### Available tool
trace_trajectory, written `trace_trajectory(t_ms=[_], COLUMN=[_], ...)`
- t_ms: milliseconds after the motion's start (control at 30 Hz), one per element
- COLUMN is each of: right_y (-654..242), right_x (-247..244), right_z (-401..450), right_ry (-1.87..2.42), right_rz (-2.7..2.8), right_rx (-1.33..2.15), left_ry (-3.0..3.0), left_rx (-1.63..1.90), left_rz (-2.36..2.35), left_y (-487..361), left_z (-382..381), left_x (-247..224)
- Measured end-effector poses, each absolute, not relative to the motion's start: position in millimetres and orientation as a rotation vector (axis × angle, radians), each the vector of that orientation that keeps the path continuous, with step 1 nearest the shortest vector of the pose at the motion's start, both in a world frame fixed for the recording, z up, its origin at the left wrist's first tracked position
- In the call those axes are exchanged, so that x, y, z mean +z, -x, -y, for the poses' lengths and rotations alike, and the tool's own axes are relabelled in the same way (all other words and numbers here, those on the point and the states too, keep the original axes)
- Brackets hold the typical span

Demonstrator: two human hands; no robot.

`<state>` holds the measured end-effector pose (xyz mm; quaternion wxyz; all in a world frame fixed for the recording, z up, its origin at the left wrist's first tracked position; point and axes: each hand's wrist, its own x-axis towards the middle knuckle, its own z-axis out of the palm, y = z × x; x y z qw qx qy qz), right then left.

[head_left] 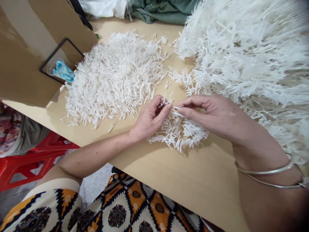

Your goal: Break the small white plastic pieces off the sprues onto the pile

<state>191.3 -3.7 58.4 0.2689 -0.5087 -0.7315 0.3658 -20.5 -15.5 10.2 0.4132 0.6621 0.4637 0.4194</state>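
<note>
My left hand (153, 117) is closed, thumb and forefinger pinching a small white branched plastic piece (162, 102). Just to its right, my right hand (212, 114) pinches the thin white stem (178, 106) between thumb and forefinger. The fingertips of both hands are close together, with a small gap. Below them on the table lies a small cluster of white branched pieces (178, 132). A wide heap of short white sprigs (116, 74) spreads beyond my left hand. Behind my right hand rises a taller pile of long white strands (243, 51).
A cardboard box (31, 48) stands at the left edge of the table (198, 174), beside a black wire frame (58, 48) and a clear cup with blue-and-white contents (63, 71). Green cloth (161, 9) lies at the back. Red stools (36, 161) are at lower left, beside a seated person's clothing (21, 132).
</note>
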Motion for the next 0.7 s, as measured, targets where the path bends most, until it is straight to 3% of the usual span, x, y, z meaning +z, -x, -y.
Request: trace_trajectory(t_ms=[200,500,700], right_y=[-186,-178,-179], right_x=[63,61,65], right_z=[4,5,6], right_ry=[1.380,1.354,1.355], right_rz=[1.821,1.797,1.965], right_rx=[1.098,0.791,0.857], left_ry=[-1.613,-1.692,-1.572], left_rx=[1.036,0.972,1.043], left_rz=[-1.092,-1.042,-1.165], left_y=[21,22,20], left_z=[18,17,16], left_x=[17,15,15])
